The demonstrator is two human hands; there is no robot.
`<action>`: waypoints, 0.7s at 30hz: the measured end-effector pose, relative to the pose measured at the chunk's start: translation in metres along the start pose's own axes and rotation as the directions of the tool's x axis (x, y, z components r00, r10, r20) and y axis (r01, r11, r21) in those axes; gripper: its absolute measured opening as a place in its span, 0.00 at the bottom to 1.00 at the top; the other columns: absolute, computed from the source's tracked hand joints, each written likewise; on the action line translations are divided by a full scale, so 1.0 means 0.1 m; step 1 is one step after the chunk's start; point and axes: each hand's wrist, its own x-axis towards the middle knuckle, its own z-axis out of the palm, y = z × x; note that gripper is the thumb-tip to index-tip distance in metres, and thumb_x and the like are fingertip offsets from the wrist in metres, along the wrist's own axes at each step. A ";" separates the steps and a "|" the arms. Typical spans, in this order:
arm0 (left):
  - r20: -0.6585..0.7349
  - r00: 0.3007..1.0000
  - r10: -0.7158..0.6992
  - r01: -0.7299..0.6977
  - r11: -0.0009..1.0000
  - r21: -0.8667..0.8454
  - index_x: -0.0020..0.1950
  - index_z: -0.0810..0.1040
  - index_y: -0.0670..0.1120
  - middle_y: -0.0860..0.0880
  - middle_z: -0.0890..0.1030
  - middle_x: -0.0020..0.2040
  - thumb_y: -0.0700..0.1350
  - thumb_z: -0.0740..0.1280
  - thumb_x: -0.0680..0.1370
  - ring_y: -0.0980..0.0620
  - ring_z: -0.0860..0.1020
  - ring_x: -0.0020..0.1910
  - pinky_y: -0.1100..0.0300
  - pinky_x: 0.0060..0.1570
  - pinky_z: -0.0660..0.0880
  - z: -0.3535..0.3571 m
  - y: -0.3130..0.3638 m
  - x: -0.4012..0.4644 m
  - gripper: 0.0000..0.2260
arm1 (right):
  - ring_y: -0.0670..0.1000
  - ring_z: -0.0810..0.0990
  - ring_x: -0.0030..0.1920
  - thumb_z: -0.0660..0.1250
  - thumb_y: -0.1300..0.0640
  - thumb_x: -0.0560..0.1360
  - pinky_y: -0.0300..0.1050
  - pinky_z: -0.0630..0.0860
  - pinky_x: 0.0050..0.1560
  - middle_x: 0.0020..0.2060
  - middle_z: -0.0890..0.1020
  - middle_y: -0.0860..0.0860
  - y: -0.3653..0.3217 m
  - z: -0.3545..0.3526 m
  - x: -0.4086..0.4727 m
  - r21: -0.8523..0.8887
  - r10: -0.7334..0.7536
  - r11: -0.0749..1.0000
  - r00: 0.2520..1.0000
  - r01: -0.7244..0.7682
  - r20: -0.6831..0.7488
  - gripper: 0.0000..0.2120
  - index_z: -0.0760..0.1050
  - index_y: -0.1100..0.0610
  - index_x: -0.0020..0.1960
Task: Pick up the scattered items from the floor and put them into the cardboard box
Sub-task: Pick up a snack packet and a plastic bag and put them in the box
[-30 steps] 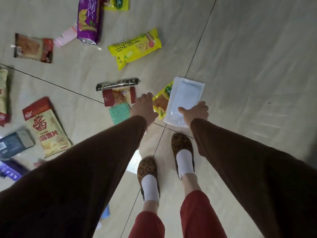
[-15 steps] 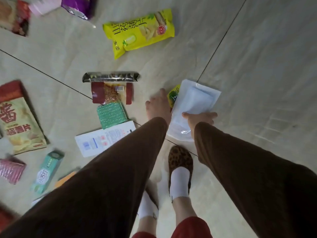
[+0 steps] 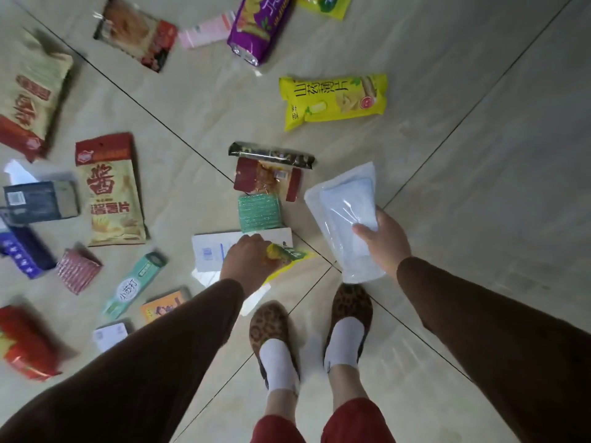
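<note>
Lifted now, white pouch (image 3: 343,215) pinched under right-hand fingers (image 3: 364,230).

Dark brown long sleeves (image 3: 153,362); red trousers (image 3: 351,423); white socks (image 3: 345,340); leopard-print slippers (image 3: 271,321).

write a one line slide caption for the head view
Left hand grips a yellow packet, right hand a clear pouch.
</note>
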 end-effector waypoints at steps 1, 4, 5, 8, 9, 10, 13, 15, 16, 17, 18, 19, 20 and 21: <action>0.005 1.000 0.024 -0.024 0.999 0.046 0.51 0.83 0.45 0.45 0.80 0.52 0.57 0.71 0.74 0.44 0.76 0.54 0.54 0.48 0.71 -0.04 -0.19 -0.03 0.16 | 0.55 0.82 0.50 0.67 0.49 0.76 0.51 0.78 0.52 0.49 0.83 0.50 -0.12 0.07 0.00 -0.064 -0.051 0.997 0.998 0.053 0.026 0.12 0.77 0.52 0.57; 0.027 0.996 0.081 -0.084 0.987 0.136 0.55 0.85 0.51 0.50 0.77 0.64 0.59 0.73 0.73 0.46 0.72 0.65 0.52 0.60 0.70 -0.06 -0.69 -0.04 0.16 | 0.57 0.81 0.49 0.65 0.46 0.74 0.54 0.79 0.51 0.47 0.82 0.52 -0.52 0.34 0.08 -0.290 -0.215 0.929 0.974 0.228 0.077 0.13 0.78 0.53 0.52; 0.038 0.995 0.089 -0.094 0.983 0.159 0.56 0.85 0.53 0.50 0.74 0.70 0.59 0.73 0.72 0.46 0.69 0.69 0.52 0.64 0.67 -0.05 -0.81 -0.02 0.16 | 0.58 0.80 0.51 0.66 0.47 0.75 0.54 0.77 0.52 0.49 0.81 0.54 -0.65 0.44 0.10 -0.380 -0.281 0.875 0.953 0.301 0.110 0.13 0.78 0.54 0.53; 0.017 0.989 0.145 -0.146 0.966 0.212 0.57 0.85 0.54 0.50 0.64 0.79 0.56 0.73 0.73 0.46 0.58 0.79 0.51 0.73 0.58 0.03 -0.99 0.07 0.14 | 0.60 0.74 0.60 0.67 0.49 0.77 0.53 0.72 0.58 0.58 0.78 0.57 -0.99 0.78 0.23 -0.564 -0.416 0.671 0.874 0.481 0.250 0.16 0.77 0.57 0.60; -0.004 0.987 0.162 -0.157 0.964 0.214 0.55 0.85 0.55 0.50 0.61 0.80 0.56 0.72 0.74 0.46 0.56 0.80 0.51 0.74 0.56 0.07 -1.01 0.10 0.12 | 0.60 0.73 0.62 0.67 0.50 0.78 0.52 0.70 0.60 0.62 0.77 0.57 -1.09 0.90 0.27 -0.580 -0.439 0.628 0.851 0.519 0.287 0.17 0.76 0.58 0.62; -0.020 0.986 0.163 -0.155 0.965 0.214 0.54 0.85 0.55 0.50 0.59 0.81 0.55 0.72 0.74 0.45 0.55 0.80 0.51 0.75 0.55 0.12 -1.03 0.13 0.11 | 0.59 0.72 0.65 0.67 0.51 0.78 0.51 0.69 0.62 0.63 0.75 0.56 -1.17 1.02 0.30 -0.582 -0.453 0.602 0.834 0.547 0.315 0.17 0.75 0.58 0.63; -0.057 0.991 0.125 -0.109 0.968 0.226 0.54 0.85 0.54 0.47 0.65 0.78 0.50 0.72 0.74 0.45 0.59 0.78 0.49 0.74 0.56 0.30 -1.08 0.17 0.10 | 0.58 0.71 0.66 0.70 0.53 0.77 0.52 0.68 0.65 0.63 0.74 0.56 -1.31 1.39 0.39 -0.599 -0.437 0.533 0.800 0.598 0.410 0.19 0.72 0.59 0.65; -0.095 0.991 0.100 -0.074 0.967 0.242 0.52 0.86 0.53 0.45 0.73 0.72 0.48 0.76 0.70 0.43 0.68 0.74 0.46 0.70 0.63 0.44 -1.16 0.19 0.11 | 0.58 0.72 0.65 0.73 0.52 0.74 0.55 0.70 0.66 0.63 0.74 0.55 -1.32 1.57 0.45 -0.619 -0.431 0.465 0.772 0.633 0.467 0.24 0.70 0.58 0.66; -0.115 0.989 0.096 -0.066 0.969 0.240 0.50 0.86 0.52 0.45 0.76 0.68 0.47 0.78 0.67 0.42 0.72 0.70 0.45 0.65 0.68 0.50 -1.20 0.19 0.12 | 0.58 0.71 0.66 0.74 0.51 0.73 0.54 0.70 0.65 0.63 0.74 0.55 -1.29 1.63 0.47 -0.628 -0.421 0.447 0.770 0.637 0.480 0.27 0.69 0.58 0.67; -0.141 0.985 0.099 -0.063 0.968 0.241 0.49 0.86 0.52 0.45 0.77 0.65 0.48 0.79 0.65 0.41 0.74 0.66 0.46 0.60 0.70 0.55 -1.24 0.19 0.13 | 0.57 0.70 0.66 0.76 0.50 0.72 0.53 0.70 0.64 0.64 0.73 0.54 -1.26 1.68 0.49 -0.645 -0.421 0.421 0.768 0.637 0.484 0.30 0.67 0.58 0.68; -0.161 0.981 0.105 -0.063 0.967 0.249 0.48 0.86 0.53 0.46 0.78 0.63 0.48 0.80 0.63 0.40 0.75 0.62 0.46 0.56 0.71 0.59 -1.28 0.18 0.14 | 0.57 0.69 0.67 0.77 0.49 0.70 0.52 0.70 0.64 0.66 0.71 0.54 -1.21 1.72 0.51 -0.673 -0.428 0.380 0.765 0.635 0.480 0.33 0.66 0.57 0.69; -0.175 0.977 0.120 -0.071 0.962 0.263 0.49 0.86 0.53 0.47 0.79 0.62 0.49 0.80 0.63 0.40 0.76 0.59 0.47 0.54 0.70 0.61 -1.29 0.18 0.15 | 0.56 0.68 0.68 0.78 0.49 0.69 0.52 0.70 0.63 0.67 0.70 0.53 -1.16 1.74 0.52 -0.703 -0.451 0.336 0.762 0.627 0.464 0.36 0.65 0.56 0.70; -0.189 0.972 0.138 -0.081 0.957 0.278 0.50 0.85 0.52 0.48 0.79 0.59 0.48 0.80 0.63 0.41 0.76 0.56 0.47 0.53 0.69 0.63 -1.30 0.19 0.16 | 0.56 0.68 0.68 0.79 0.49 0.68 0.53 0.72 0.62 0.68 0.69 0.53 -1.11 1.76 0.53 -0.730 -0.476 0.316 0.767 0.606 0.431 0.37 0.64 0.55 0.70; -0.195 0.971 0.140 -0.082 0.956 0.281 0.51 0.84 0.52 0.48 0.80 0.55 0.47 0.79 0.64 0.41 0.77 0.53 0.47 0.53 0.69 0.63 -1.30 0.20 0.16 | 0.57 0.68 0.68 0.79 0.50 0.66 0.54 0.73 0.61 0.69 0.69 0.54 -1.08 1.77 0.54 -0.749 -0.490 0.335 0.785 0.572 0.380 0.39 0.64 0.54 0.71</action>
